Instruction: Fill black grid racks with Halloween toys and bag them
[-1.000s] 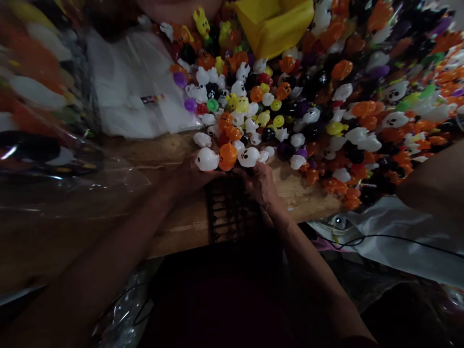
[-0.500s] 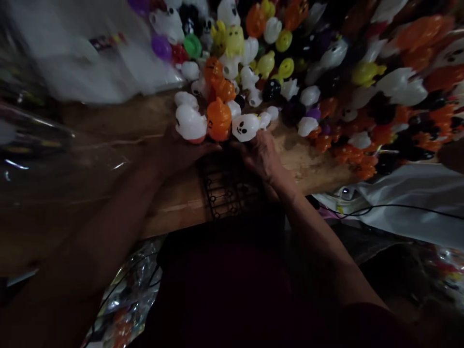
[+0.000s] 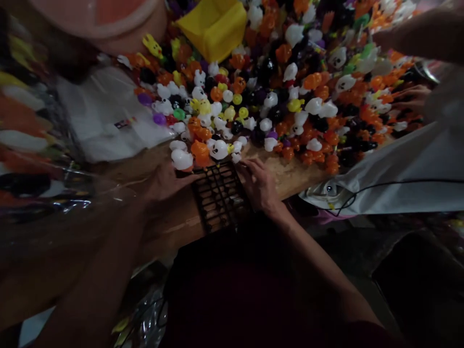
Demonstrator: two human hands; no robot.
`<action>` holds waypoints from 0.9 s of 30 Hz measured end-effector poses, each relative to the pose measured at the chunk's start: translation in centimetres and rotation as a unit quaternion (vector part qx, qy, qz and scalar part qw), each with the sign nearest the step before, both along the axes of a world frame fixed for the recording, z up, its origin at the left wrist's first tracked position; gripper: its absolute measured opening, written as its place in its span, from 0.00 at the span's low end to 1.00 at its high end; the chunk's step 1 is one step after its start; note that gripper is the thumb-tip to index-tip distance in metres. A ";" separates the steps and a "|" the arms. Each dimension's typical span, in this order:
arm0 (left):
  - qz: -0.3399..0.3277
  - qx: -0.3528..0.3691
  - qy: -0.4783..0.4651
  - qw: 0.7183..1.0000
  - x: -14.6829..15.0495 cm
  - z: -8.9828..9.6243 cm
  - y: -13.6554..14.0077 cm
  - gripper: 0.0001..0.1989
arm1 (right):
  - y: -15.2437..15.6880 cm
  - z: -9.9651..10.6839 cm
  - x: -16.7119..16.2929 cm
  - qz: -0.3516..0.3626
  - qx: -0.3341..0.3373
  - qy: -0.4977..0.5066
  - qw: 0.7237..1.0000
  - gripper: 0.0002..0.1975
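A black lattice grid (image 3: 221, 195) lies on the wooden tabletop between my hands, close to my body. My left hand (image 3: 165, 181) is at its upper left, thumb stretched toward the grid's edge; it looks open, though its other fingers are dim. At the upper right corner, my right hand (image 3: 260, 182) has loosely bent fingers, with the tips beside a small white toy (image 3: 236, 157). Along the grid's far edge sit a white rounded toy (image 3: 181, 159), an orange pumpkin figure (image 3: 200, 153) and a white skull-faced figure (image 3: 218, 150).
Beyond spreads a big heap of small plastic Halloween figures (image 3: 282, 92). A yellow scoop-like container (image 3: 221, 34) lies on it, with a pink tub (image 3: 105, 29) behind. White bags lie left and right. At right, another person's hand (image 3: 413, 99) reaches into the heap.
The view has tilted up and back, bringing the tub, yellow container and other person into sight. My right hand now shows beside the grid, slightly away from the skull-faced figure.
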State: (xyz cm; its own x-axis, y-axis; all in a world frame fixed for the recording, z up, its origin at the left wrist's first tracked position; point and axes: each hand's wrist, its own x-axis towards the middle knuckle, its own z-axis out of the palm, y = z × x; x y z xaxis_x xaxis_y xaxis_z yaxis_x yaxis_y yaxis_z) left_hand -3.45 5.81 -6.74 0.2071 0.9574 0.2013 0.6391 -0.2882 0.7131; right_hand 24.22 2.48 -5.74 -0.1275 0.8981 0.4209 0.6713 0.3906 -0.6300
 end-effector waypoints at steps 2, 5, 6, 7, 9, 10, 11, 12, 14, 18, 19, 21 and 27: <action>0.010 -0.035 0.012 0.999 -0.8 2.8 -1.7 0.25 | -1.2 0.1 2.7 -0.041 0.002 -0.013 0.999 0.13; 0.163 0.032 0.108 0.980 -0.2 8.2 -4.1 0.20 | -1.6 0.1 4.5 -0.080 -0.037 -0.071 0.994 0.11; 0.181 0.096 0.137 0.969 0.7 9.8 -4.5 0.20 | -1.4 0.1 4.3 -0.089 -0.053 -0.095 0.990 0.12; 0.154 0.162 0.154 0.963 1.7 11.0 -4.6 0.19 | -1.1 0.2 3.8 -0.096 -0.069 -0.120 0.986 0.12; 0.060 0.235 0.178 0.954 4.1 11.9 -3.8 0.21 | -0.3 0.4 2.3 -0.102 -0.099 -0.168 0.975 0.14; 0.011 0.241 0.192 0.951 5.2 11.8 -3.1 0.22 | 0.2 0.5 1.5 -0.098 -0.113 -0.191 0.970 0.14; -0.015 0.234 0.207 0.950 6.1 11.3 -2.2 0.22 | 0.8 0.6 0.7 -0.091 -0.126 -0.211 0.965 0.13; -0.028 0.218 0.225 0.949 6.8 10.6 -1.4 0.21 | 1.3 0.8 0.2 -0.083 -0.136 -0.226 0.961 0.14; -0.030 0.185 0.254 0.949 7.3 9.1 -0.1 0.16 | 2.5 0.9 -0.5 -0.066 -0.144 -0.242 0.957 0.14; -0.019 0.172 0.265 0.949 6.5 7.7 0.5 0.13 | 4.1 1.2 -0.3 -0.045 -0.123 -0.234 0.963 0.14; -0.018 0.174 0.263 0.949 6.3 7.7 0.3 0.13 | 4.4 1.5 0.0 -0.051 -0.111 -0.235 0.964 0.14; -0.023 0.174 0.265 0.948 6.3 7.9 0.0 0.12 | 5.4 2.4 1.0 -0.085 -0.074 -0.246 0.963 0.14; -0.001 0.167 0.299 0.940 8.1 8.1 -0.2 0.11 | 12.3 5.7 3.1 -0.135 0.005 -0.272 0.953 0.14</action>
State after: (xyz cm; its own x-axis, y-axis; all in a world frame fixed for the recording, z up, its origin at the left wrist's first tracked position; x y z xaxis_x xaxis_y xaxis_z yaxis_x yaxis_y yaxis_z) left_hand 4.62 5.62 1.37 0.3801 0.8612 0.3374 0.8959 -0.4335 0.0973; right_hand 27.29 14.79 -0.02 -0.0937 0.9254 0.3672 0.9742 0.1614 -0.1580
